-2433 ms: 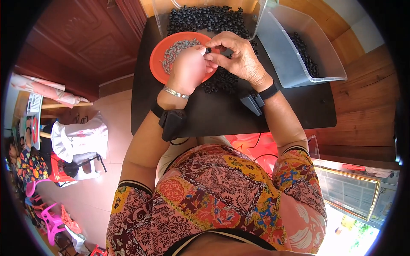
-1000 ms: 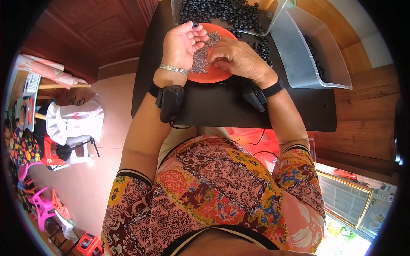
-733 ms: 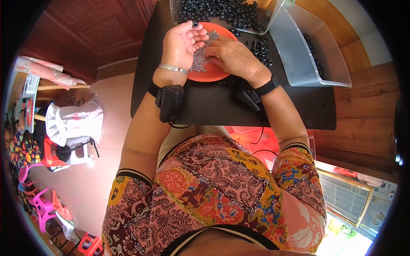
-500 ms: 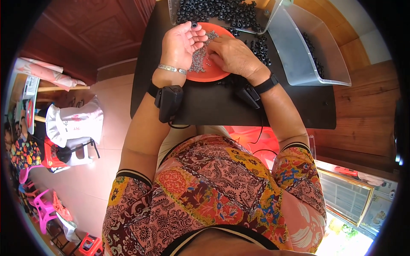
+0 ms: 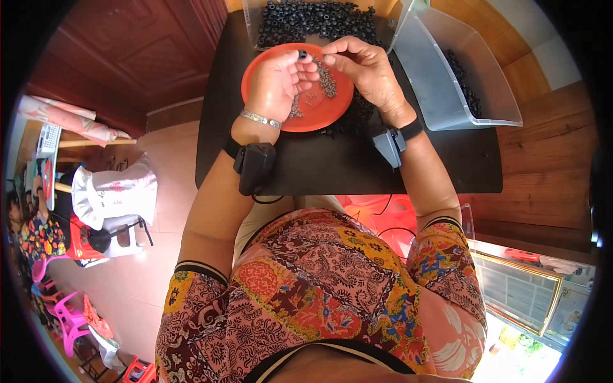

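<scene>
My left hand [image 5: 273,86] is palm up over the left side of a round orange-red plate [image 5: 325,120]. Its thumb and forefinger grip a small black hollow cap [image 5: 302,55], while the other fingers curl loosely. Close beside the cap, my right hand [image 5: 372,75] has its thumb and forefinger brought together in a pinch. Whatever sits between those fingertips is too small to make out. On the plate lie many tiny grey metal pieces [image 5: 327,84], gathered mostly toward the right, with a few scattered below my left fingers.
At the table's far side stands a clear bin full of black caps [image 5: 313,19]. A second, translucent bin [image 5: 440,86] at the right holds more of them. Loose black pieces lie on the dark table [image 5: 306,166] right of the plate. A wooden cabinet [image 5: 536,172] borders the right side.
My right hand has lifted from the grey pieces up to the black cap in my left hand. The left hand has shifted slightly right and nearer, and the plate now shows more fully.
</scene>
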{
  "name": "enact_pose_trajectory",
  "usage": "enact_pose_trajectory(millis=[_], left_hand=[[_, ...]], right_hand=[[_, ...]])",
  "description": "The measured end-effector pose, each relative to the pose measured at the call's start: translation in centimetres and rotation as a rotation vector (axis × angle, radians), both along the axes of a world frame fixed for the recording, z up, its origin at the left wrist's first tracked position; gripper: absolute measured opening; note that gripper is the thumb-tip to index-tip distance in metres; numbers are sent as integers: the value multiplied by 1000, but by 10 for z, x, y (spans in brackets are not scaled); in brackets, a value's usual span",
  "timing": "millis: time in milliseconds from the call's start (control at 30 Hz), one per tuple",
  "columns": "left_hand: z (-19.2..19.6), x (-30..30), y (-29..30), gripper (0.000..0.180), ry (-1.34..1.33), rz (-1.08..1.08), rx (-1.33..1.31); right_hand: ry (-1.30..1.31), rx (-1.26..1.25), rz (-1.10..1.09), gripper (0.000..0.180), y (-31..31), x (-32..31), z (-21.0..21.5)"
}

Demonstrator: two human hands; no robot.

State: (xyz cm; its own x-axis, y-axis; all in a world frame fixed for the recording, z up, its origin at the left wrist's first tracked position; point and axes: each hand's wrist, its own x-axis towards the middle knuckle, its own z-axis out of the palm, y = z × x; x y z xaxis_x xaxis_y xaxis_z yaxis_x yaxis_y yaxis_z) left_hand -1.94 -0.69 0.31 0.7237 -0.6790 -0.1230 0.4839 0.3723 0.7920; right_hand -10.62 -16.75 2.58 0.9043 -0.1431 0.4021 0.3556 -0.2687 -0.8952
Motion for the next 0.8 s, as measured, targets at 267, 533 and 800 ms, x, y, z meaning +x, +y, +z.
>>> enact_pose_trajectory(millis=[267, 533, 800], left_hand=[[-1, -15, -9, 20, -82, -123, 57], [-6, -13, -9, 21, -27, -139, -1], [-5, -13, -8, 24, 29, -149, -75]], right_hand=[[-55, -148, -50, 11, 0, -2, 2], [-56, -213, -105, 10, 8, -3, 4], [-219, -412, -133, 20, 11, -1, -3]])
